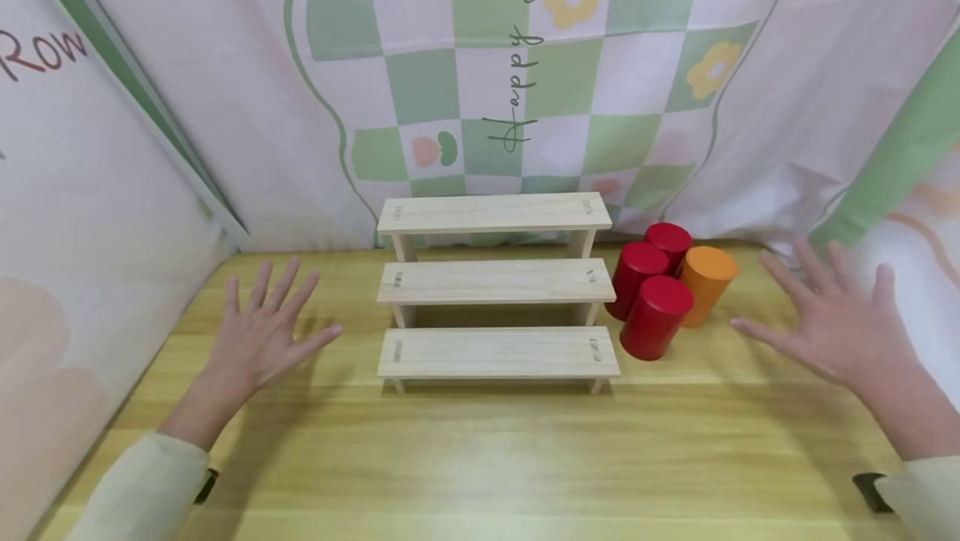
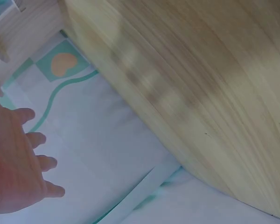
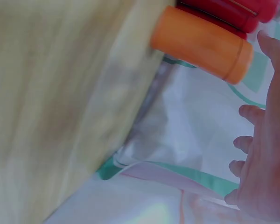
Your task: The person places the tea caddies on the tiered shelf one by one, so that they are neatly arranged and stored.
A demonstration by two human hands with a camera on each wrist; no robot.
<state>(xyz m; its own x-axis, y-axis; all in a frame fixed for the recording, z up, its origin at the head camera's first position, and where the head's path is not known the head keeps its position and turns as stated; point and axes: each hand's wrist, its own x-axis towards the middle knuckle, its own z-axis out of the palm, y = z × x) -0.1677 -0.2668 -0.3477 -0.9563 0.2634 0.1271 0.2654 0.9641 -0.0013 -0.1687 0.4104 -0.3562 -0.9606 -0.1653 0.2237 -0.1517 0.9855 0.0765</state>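
Observation:
My left hand [image 1: 258, 341] hovers over the left part of the table, its fingers spread and holding nothing. On the other side my right hand [image 1: 843, 324] is likewise spread wide with nothing in it, to the right of a group of cylinders. That group has three red cylinders, one at the front [image 1: 657, 318], one at the left [image 1: 634, 278] and one at the back [image 1: 669, 239], plus an orange cylinder [image 1: 705, 284] nearest my right hand. A three-step wooden rack [image 1: 498, 353] stands between the hands, just left of the cylinders.
The wooden table [image 1: 495, 458] runs out in front of the rack toward me. A printed curtain [image 1: 495, 82] hangs right behind the rack, with more white cloth along the left side [image 1: 90, 216] and the right side of the table.

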